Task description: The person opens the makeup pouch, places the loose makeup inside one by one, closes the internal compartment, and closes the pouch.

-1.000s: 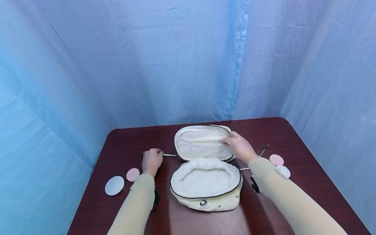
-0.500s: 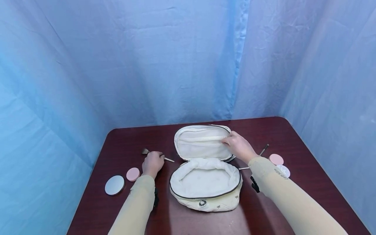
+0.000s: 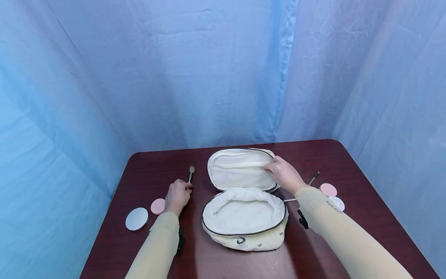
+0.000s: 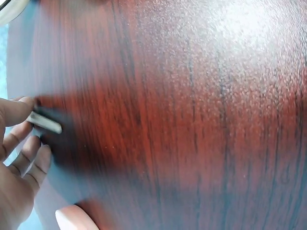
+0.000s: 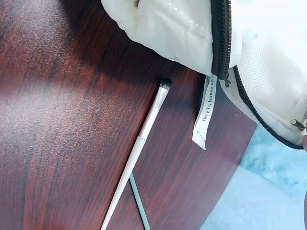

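A white quilted makeup bag (image 3: 258, 242) stands with its lid (image 3: 240, 157) laid back, the mesh pocket showing. My right hand (image 3: 283, 174) grips the lid's right edge; only a sliver of that hand shows in the right wrist view, beside a zipper pull (image 5: 298, 125). Left of the bag, my left hand (image 3: 177, 194) pinches a makeup brush (image 3: 191, 171) between thumb and fingers. Its bristles point to the table's far side. In the left wrist view the pale end of the brush handle (image 4: 47, 123) sticks out past the fingertips.
A pink round case (image 3: 158, 206) and a larger white round one (image 3: 137, 219) lie on the left. On the right are another pink case (image 3: 328, 190), a white puff-like disc (image 3: 337, 203), a thin white brush (image 5: 139, 143) and a greenish stick (image 5: 138, 199). Blue curtains surround the dark table (image 3: 244, 267).
The brush in my left hand has turned from lying crosswise, bristles left, to pointing away with bristles far. That hand has drawn slightly left. My right hand has stayed at the lid.
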Motion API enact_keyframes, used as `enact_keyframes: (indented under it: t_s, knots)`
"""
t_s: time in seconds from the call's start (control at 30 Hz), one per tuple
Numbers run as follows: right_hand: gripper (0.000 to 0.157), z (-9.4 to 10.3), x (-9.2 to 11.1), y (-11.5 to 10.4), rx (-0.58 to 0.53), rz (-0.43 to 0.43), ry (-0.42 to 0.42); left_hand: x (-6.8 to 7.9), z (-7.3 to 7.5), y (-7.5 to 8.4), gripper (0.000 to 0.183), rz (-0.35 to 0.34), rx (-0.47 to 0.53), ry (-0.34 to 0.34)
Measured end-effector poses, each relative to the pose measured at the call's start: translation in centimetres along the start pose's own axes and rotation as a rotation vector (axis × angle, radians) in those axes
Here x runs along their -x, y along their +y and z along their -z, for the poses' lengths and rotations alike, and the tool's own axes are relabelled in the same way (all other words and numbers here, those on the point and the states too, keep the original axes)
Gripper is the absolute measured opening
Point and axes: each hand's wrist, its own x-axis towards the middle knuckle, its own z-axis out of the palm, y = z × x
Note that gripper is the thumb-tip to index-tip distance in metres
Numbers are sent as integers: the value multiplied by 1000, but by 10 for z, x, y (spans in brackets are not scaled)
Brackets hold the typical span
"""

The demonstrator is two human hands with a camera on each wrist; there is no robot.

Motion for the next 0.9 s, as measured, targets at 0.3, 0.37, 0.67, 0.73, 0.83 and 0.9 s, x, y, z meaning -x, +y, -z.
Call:
enact_keyframes:
  t_s: [0.3, 0.37, 0.67, 0.73, 0.83, 0.9]
  knots:
    - [18, 0, 0, 1, -11, -14, -14, -7, 1, 5, 45, 102, 168, 40]
    - [18, 0, 0, 1, -13, -19, -14, -9, 0, 7, 42, 131, 198, 56]
    - [17, 0, 1, 3, -11, -20, -12, -21, -7, 13, 26, 248, 196, 78]
    - [17, 0, 1, 4, -14, -20, -12, -24, -6, 14, 17, 260, 168, 68]
    - [17, 0, 1, 4, -14, -19, -13, -26, -2, 15, 13, 254, 150, 27]
    - [18, 0, 0, 4, -10, -17, -13, -26, 1, 15, 19, 251, 155, -9]
